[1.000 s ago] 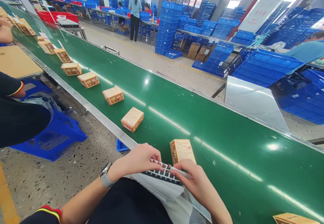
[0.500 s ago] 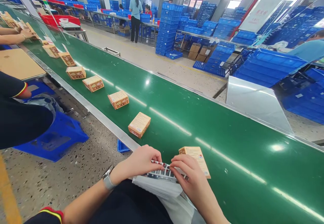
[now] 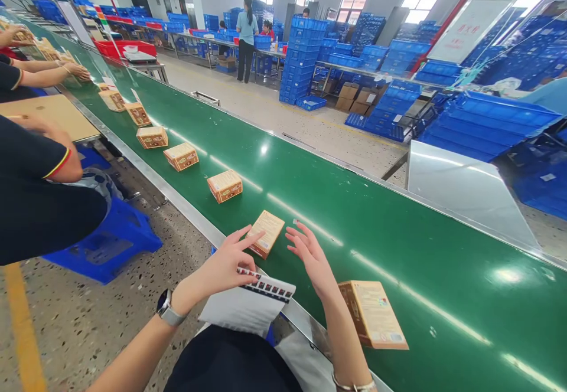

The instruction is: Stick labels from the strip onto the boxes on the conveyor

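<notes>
My left hand (image 3: 237, 262) pinches a white sheet of stickers (image 3: 266, 286) with a row of small dark and red labels along its edge. Its index finger reaches out over a cream and brown carton (image 3: 268, 232) lying on the green belt. To the right of that carton my right hand (image 3: 310, 256) is raised, fingers spread, with a small pale sticker (image 3: 295, 221) at a fingertip. Another carton (image 3: 376, 315) lies beside my right forearm.
The green conveyor belt (image 3: 398, 238) runs diagonally, edged by a metal rail (image 3: 177, 203). Several cartons (image 3: 181, 156) lie in a line further up. A co-worker's dark sleeve (image 3: 35, 150) and a blue stool (image 3: 115, 232) are at left. Blue crates (image 3: 303, 58) stand beyond the belt.
My hands were together over the sticker sheet; my right hand has moved away, up beside the nearer carton. The left still holds the sheet. The cartons appear further right and lower in view.
</notes>
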Tool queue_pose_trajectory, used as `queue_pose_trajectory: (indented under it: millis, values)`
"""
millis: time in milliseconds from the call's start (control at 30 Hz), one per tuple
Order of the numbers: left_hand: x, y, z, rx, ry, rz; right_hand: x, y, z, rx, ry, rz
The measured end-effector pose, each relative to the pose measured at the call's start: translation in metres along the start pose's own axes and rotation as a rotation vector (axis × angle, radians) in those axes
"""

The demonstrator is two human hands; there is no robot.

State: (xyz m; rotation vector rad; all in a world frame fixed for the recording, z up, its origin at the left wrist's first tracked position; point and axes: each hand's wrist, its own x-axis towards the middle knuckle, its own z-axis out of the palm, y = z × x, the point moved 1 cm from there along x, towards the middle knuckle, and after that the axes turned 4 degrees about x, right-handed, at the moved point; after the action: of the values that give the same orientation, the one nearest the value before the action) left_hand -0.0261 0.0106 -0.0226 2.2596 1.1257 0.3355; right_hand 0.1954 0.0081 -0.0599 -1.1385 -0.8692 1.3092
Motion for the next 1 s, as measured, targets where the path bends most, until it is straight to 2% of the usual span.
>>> queue_pose_trajectory:
  millis: [133, 300, 467, 633, 1000]
  values:
    - [-0.002, -0.003, 0.016, -0.005, -0.094, 0.032, 0.023, 0.006, 0.016, 0.047, 0.022, 0.002]
    - [0.001, 0.005, 0.030, 0.015, -0.052, 0.090, 0.029, 0.016, 0.017, 0.021, 0.188, -0.020]
    - [0.003, 0.014, 0.034, 0.028, -0.106, 0.110, 0.015, 0.031, 0.023, 0.038, 0.374, -0.032]
    - [0.002, 0.026, 0.035, 0.042, -0.142, 0.134, -0.001, 0.035, 0.030, 0.058, 0.507, -0.053]
    - [0.003, 0.044, 0.045, 0.169, -0.193, 0.208, -0.018, 0.028, 0.018, -0.106, 0.592, -0.114]
